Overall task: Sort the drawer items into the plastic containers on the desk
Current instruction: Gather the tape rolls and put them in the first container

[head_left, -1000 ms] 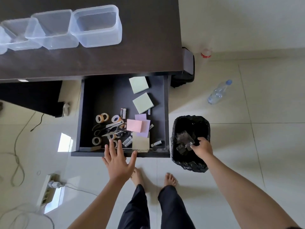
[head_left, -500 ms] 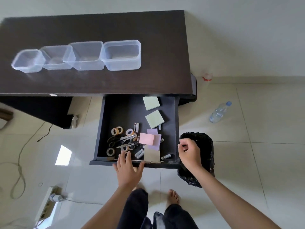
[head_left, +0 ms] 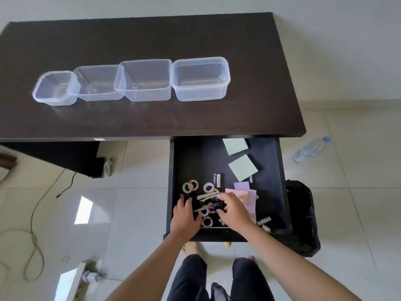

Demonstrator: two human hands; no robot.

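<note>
Dark desk with four clear plastic containers side by side in a row.

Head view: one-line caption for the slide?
Both hands, left and right, reach among scissors and tape rolls in the open drawer; four containers sit empty on the desk.

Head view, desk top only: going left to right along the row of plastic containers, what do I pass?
Smallest container → shallow container → deeper container → rightmost container. All four look empty.
</note>
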